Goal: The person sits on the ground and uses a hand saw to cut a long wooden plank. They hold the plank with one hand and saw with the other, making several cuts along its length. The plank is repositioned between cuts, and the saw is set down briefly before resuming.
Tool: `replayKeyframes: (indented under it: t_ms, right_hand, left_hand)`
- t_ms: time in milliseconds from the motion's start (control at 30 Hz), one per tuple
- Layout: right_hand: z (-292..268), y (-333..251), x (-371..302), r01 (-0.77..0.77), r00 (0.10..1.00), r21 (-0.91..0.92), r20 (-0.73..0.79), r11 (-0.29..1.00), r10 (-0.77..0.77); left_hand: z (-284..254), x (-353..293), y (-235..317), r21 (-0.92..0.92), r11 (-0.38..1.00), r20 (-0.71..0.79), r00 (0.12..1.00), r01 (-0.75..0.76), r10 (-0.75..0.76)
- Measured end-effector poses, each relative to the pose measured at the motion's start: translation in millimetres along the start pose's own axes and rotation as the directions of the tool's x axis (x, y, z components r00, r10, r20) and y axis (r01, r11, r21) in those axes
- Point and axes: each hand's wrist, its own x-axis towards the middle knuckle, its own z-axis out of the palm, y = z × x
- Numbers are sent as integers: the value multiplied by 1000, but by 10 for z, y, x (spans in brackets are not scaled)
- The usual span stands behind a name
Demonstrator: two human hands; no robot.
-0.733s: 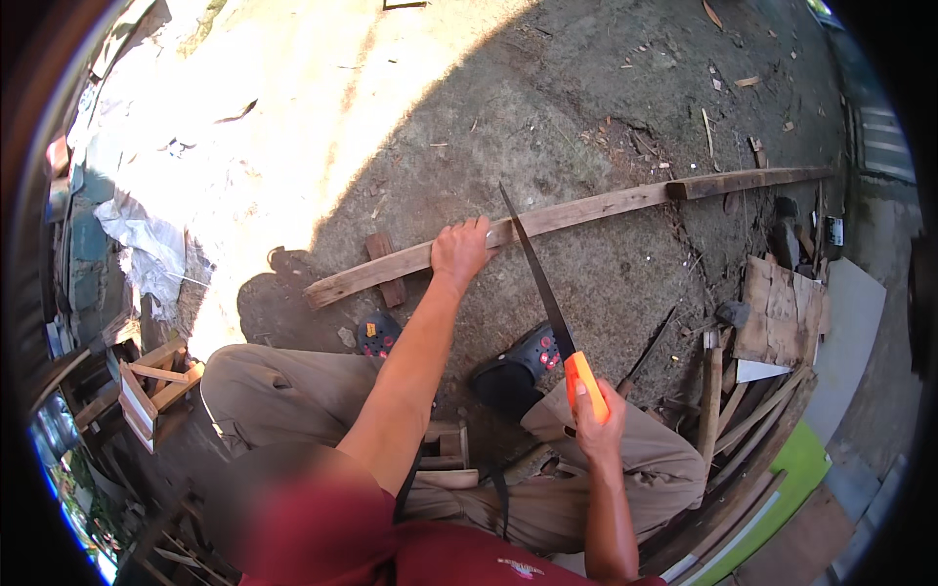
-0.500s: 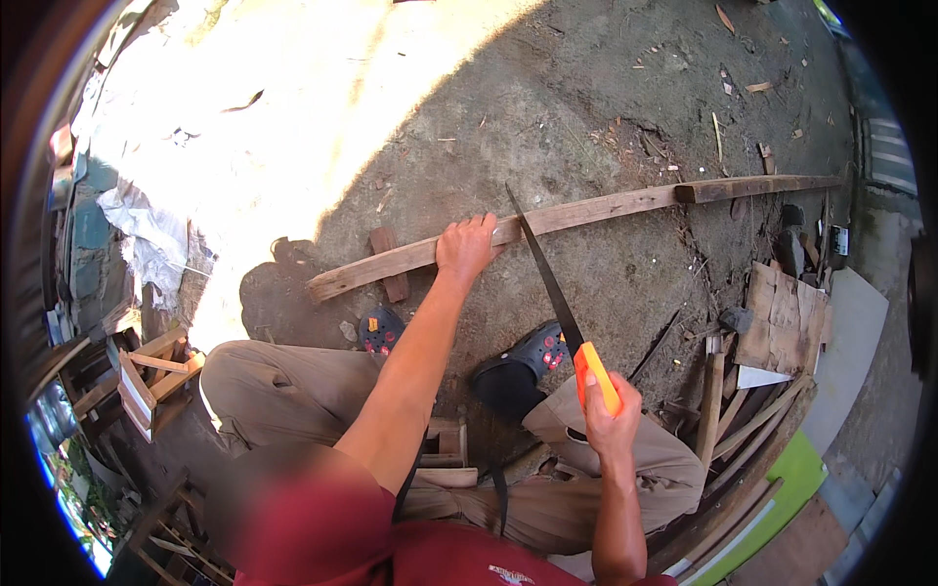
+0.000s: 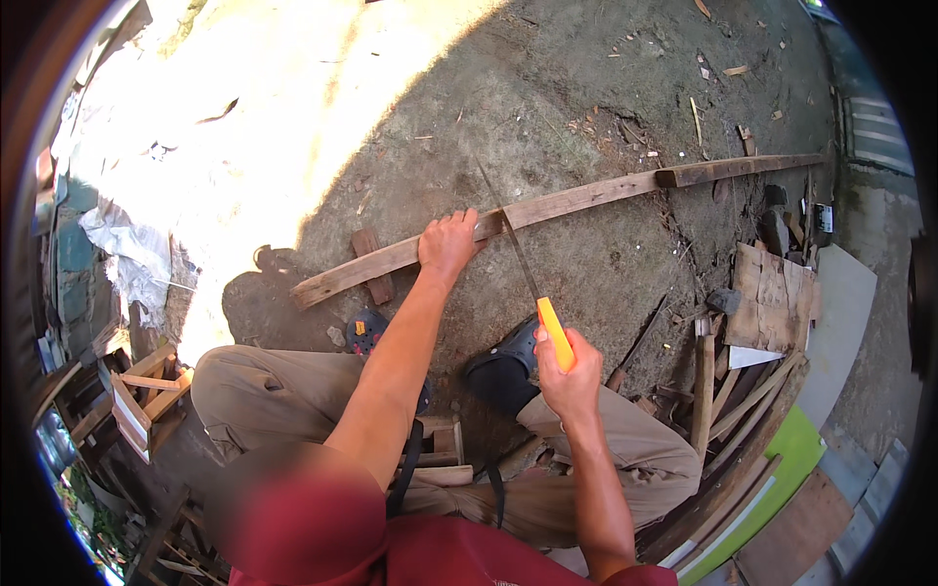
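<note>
A long wooden beam (image 3: 586,199) lies across the ground in front of me, its left part resting over a small wood block (image 3: 372,266). My left hand (image 3: 448,245) is closed over the beam, left of the saw. In my right hand (image 3: 571,375) is a handsaw (image 3: 525,262), gripped by its yellow-orange handle. Its dark blade crosses the beam just right of my left hand, with the tip past the far side. Seen nearly edge-on, the blade looks thin; how deep it sits in the wood I cannot tell.
A second beam piece (image 3: 718,172) overlaps the long one at the right. Wood scraps (image 3: 703,391) and a flat weathered board (image 3: 772,298) are piled to my right. At left stand a small wooden frame (image 3: 147,396) and a white sack (image 3: 132,254). My clogs (image 3: 508,356) are close below the beam.
My right hand has pushed the saw forward and left, and the blade has turned from showing its flat side to nearly edge-on. My left hand keeps its hold on the beam.
</note>
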Motion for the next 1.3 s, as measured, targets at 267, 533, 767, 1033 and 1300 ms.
replayKeyframes:
  t_ms: [267,533,767,1033,1300]
  right_hand:
    - [-665,339,-696,-148,989,68,7,987,147]
    - [-673,120,-448,-136,990,92,52,986,132]
    - [111,207,132,25,999,61,29,998,-26]
    - [-928,488,-985,-236,972,154,51,960,231]
    - [-705,-188,-847,46,992,383,-130,923,5]
  left_hand:
    - [30,-3,-46,-18,1000,-119,993,-18,16]
    - [42,-5,-145,-17,1000,-71,997,16,-18]
    - [82,14,-48,-6,999,-137,990,-32,30]
    - [68,-86,-57,-6,1000,-77,997,-3,3]
    - [-265,252,-236,-262,957,372,928,120,-15]
